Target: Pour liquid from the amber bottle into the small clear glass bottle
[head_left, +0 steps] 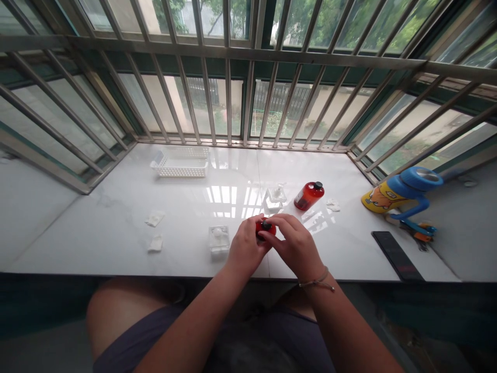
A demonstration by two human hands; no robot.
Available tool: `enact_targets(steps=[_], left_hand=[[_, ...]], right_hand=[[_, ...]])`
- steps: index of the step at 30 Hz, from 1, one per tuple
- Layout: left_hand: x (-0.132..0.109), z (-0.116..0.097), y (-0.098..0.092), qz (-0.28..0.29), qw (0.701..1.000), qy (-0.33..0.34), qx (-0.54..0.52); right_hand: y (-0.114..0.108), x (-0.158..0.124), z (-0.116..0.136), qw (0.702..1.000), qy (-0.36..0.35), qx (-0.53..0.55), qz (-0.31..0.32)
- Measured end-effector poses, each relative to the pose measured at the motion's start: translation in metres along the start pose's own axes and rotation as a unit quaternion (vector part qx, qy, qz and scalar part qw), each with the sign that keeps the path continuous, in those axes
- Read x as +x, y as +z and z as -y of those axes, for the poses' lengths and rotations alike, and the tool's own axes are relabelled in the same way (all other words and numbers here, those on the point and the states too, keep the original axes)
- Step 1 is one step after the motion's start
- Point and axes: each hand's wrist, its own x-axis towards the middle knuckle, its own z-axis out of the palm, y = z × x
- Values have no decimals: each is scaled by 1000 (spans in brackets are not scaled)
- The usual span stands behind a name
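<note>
A small red bottle with a black cap (pixel 266 229) sits between the two hands near the front edge of the white stone sill (pixel 116 243), seen from the head camera. The left hand (pixel 246 247) cups its body, while the fingers of the right hand (pixel 294 246) pinch around the cap. A clear square dispenser (pixel 219 239) stands just beside the left hand, so a slip of that hand could knock it over. The grip covers most of the bottle, and the polished sill looks hard, so a dropped bottle could bounce or roll off the front edge. If the cap is loose, which cannot be told, red liquid could spill. A larger red bottle (pixel 309 196) lies toward the back edge.
</note>
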Motion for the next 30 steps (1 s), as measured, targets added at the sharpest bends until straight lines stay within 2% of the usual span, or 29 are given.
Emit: enact_targets(steps=[3, 11, 16, 20, 27, 30], left_hand=[[0, 0, -1, 1, 1000, -4, 2], [-1, 0, 0, 5, 1000, -12, -1], [0, 2, 2, -7, 1000, 1, 1], [0, 2, 1, -2, 1000, 8, 8], [0, 3, 1, 6, 1000, -2, 17], [0, 4, 2, 2, 1000, 4, 12]], right_hand=[[-1, 3, 3, 999, 22, -48, 15], [-10, 6, 7, 998, 1, -30, 52], [-3, 8, 14, 996, 44, -53, 54], [-1, 11, 11, 995, 80, -6, 57], [-12, 12, -3, 993, 6, 63, 100], [-12, 12, -1, 994, 12, 57, 92]])
